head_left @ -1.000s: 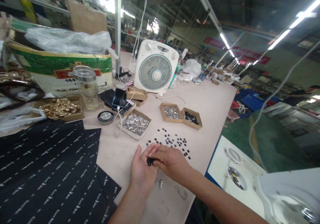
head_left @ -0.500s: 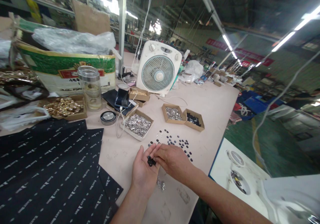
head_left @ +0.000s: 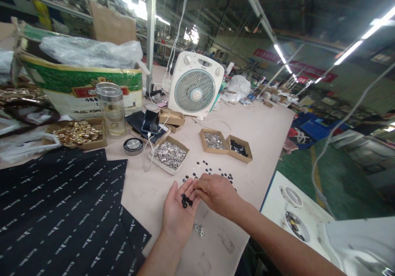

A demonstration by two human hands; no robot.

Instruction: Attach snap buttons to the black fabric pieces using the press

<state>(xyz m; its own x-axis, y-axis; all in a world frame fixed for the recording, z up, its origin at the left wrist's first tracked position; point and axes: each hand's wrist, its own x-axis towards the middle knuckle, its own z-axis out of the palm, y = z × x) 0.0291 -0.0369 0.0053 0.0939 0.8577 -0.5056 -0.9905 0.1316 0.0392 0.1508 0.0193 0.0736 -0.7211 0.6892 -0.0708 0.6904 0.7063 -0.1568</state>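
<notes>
Palm up, my left hand cups several black round pieces, its fingers slightly curled. Just to the right, my right hand has its fingertips pinched together beside the left fingers; whatever is between them is too small to make out. Loose dark round pieces are scattered on the table beyond both hands. A small pile of silver pieces lies by my left wrist. Farther off are a box of silver pieces, another silver-filled box and a box of black pieces.
Black printed fabric covers the table's left side. Behind it stand a box of gold pieces, a glass jar and a phone. A white fan is farther back. White equipment is at the right.
My right hand has shifted slightly up, away from the palm, and more of the black pieces in my left palm show. Its forearm now covers some scattered pieces.
</notes>
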